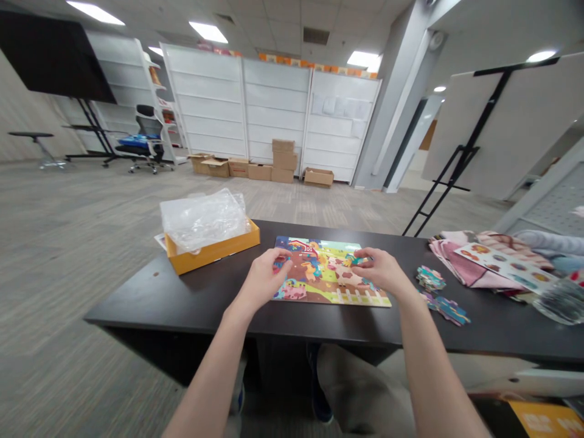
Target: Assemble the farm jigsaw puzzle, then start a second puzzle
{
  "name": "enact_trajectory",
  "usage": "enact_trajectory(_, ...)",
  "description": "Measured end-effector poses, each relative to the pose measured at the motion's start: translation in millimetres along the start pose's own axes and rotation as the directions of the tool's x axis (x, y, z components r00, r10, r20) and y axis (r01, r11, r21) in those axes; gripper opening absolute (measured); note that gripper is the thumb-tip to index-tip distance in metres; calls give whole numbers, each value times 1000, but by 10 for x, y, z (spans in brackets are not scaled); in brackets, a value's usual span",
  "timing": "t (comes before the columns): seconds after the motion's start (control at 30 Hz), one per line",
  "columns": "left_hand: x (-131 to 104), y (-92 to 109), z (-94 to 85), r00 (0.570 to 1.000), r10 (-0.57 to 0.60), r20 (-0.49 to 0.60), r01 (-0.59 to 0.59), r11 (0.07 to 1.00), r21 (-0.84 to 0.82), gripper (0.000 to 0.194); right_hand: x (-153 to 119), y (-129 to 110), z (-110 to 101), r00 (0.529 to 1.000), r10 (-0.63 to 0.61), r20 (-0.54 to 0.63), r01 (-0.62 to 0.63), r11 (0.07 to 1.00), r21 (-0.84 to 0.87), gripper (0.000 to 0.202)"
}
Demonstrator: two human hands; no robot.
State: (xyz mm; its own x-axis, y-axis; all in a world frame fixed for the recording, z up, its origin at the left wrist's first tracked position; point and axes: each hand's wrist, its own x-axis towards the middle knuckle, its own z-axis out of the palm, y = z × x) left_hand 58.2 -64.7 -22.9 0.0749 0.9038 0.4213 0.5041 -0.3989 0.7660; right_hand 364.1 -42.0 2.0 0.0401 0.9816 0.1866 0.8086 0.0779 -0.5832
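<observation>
A farm-picture jigsaw puzzle (319, 283) with a red barn, a spotted cow and a white fence lies flat on the dark table. At its left side is my left hand (265, 275), fingers curved, thumb apart from the forefinger, and nothing visibly gripped. My right hand (382, 269) reaches over the right part, its thumb and fingers apart above the cow. A teal and yellow patch shows by those fingertips; whether it is a loose piece or printed picture is unclear. To the right lie a stack of puzzle pieces (430, 278) and more loose pieces (449, 310).
On the dark table (191, 304), a yellow box (214, 252) holding clear plastic wrap (203, 219) stands at the left. Folded cloths (456, 267), a sticker sheet (506, 267) and a clear plastic container (563, 301) occupy the right end.
</observation>
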Motion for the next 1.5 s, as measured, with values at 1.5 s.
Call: enact_trajectory(1.5, -8, 206, 486, 991, 29, 134, -32, 999, 18, 21, -307, 29, 538, 996, -58, -63, 41, 968, -247, 29)
